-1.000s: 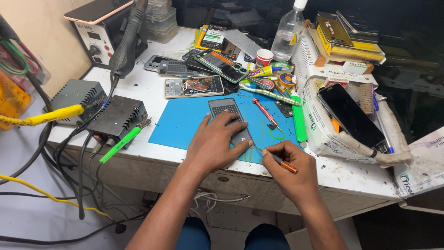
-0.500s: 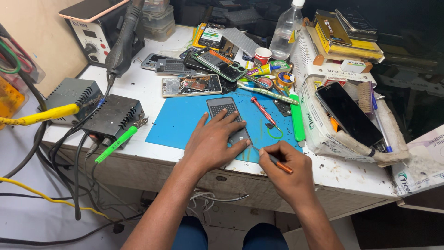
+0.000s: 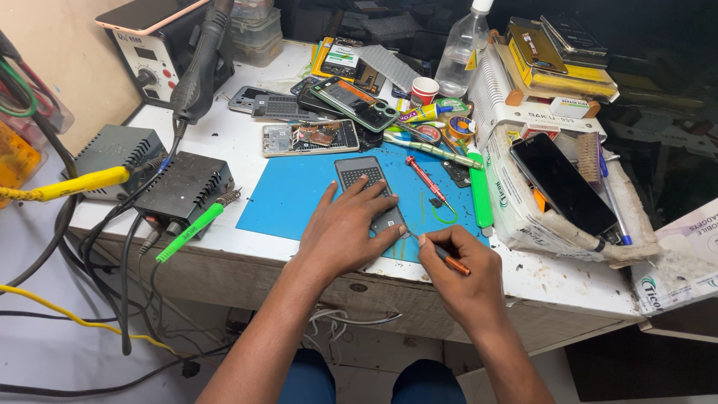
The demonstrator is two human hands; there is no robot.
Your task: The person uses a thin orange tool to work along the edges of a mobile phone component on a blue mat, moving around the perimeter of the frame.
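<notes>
Head view, desk (image 3: 247,142) of white laminate, scuffed.

- Left hand (image 3: 351,228): fingers spread flat, pressing down on a dark rectangular phone (image 3: 368,187) with a ribbed grey back; phone lies on a smooth blue mat (image 3: 295,198).
- Right hand (image 3: 460,273): closed in a pinch around a thin tool (image 3: 447,259), orange-sleeved with a metal tip; the tip meets the phone's near corner, just beside the left thumb.
- Just beyond the right hand: red-handled screwdriver (image 3: 425,176), green wire loop (image 3: 445,217), flat green bar (image 3: 480,196).
- Beyond the left hand: opened phone (image 3: 310,138) showing copper-toned circuitry; further phones stacked behind it.
- Far beyond the hands: clear plastic bottle (image 3: 464,49), small red-and-white cup (image 3: 424,90), yellow tube (image 3: 422,114).
- Right of the right hand: white cardboard box (image 3: 516,202) with green lettering, a glossy black phone (image 3: 561,183) on top; yellow flat packages (image 3: 553,63) above it.
- Left of the left hand: two grey vented metal boxes (image 3: 183,187), green-handled iron (image 3: 191,228), tangled black and yellow cables (image 3: 67,183).
</notes>
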